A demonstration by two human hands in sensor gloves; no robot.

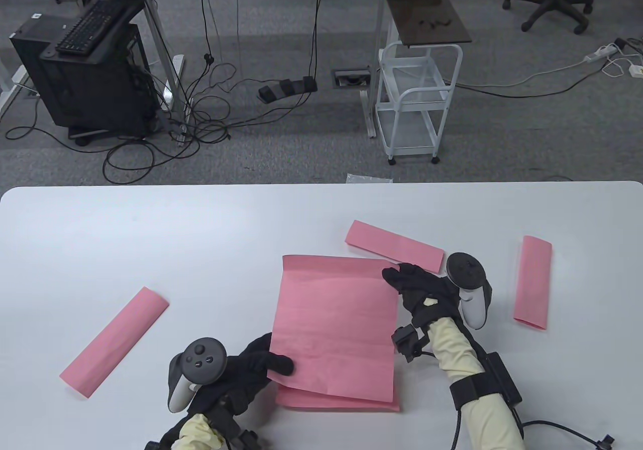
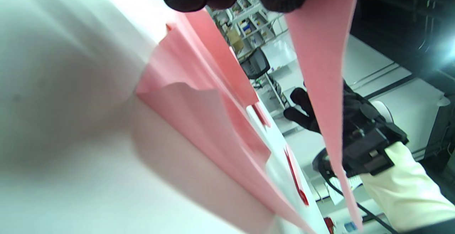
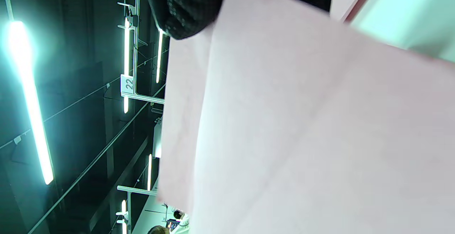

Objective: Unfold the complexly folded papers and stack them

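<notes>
1. We've got the unfolded sheet (image 1: 334,327) held mid-worktop (image 1: 150,229), just above a flat pink sheet (image 1: 337,403) whose near edge peeks out below it.
2. Left hand (image 1: 251,369) pinches the sheet's near-left edge, thumb on top; right hand (image 1: 422,289) grips the far-right corner, fingers closed on it.
3. Handling, our guess: thin paper, v. light, floppy, creased, tears easily. Hold by opposite corners/edges, keep slight tension, no yanking.
4. Folded strips left: one at left (image 1: 114,342), one at far right (image 1: 533,282), one far-center (image 1: 395,245) just beyond the right hand.
5. Obstructions: far-center strip sits close to the sheet's corner, could get nudged. Others well apart.
</notes>
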